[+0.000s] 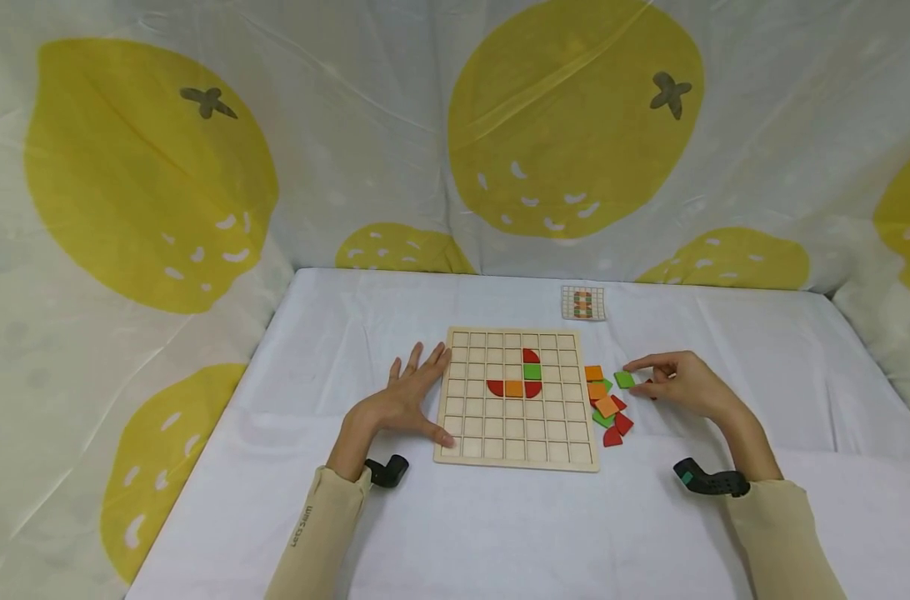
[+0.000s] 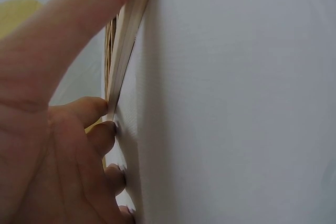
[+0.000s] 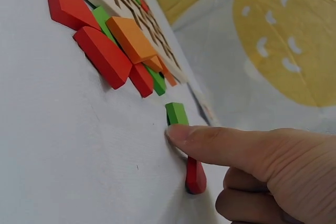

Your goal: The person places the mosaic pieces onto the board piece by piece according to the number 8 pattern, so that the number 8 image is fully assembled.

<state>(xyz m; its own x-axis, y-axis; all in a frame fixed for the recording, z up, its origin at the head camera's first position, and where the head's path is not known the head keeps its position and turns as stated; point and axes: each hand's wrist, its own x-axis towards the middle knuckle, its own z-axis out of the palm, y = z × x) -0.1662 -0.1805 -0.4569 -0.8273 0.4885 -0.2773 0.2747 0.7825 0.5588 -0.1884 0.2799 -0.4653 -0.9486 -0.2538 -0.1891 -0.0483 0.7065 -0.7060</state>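
Note:
A wooden grid board (image 1: 515, 464) lies on the table with red quarter-round pieces, a green square (image 1: 532, 372) and an orange square (image 1: 513, 389) in its cells. My left hand (image 1: 406, 404) rests at the board's left edge, fingers spread and thumb on the near corner; in the left wrist view the thumb (image 2: 79, 24) lies against the wooden rim. My right hand (image 1: 683, 383) pinches a green square tile (image 3: 177, 113) between thumb and index finger, the index partly hidden. A red piece (image 3: 196, 178) lies just beneath that hand.
Several loose red, green and orange pieces (image 1: 606, 406) are heaped along the board's right edge. A small pattern card (image 1: 583, 303) lies beyond the board's far right corner. A lemon-print cloth (image 1: 395, 167) stands up behind the white table.

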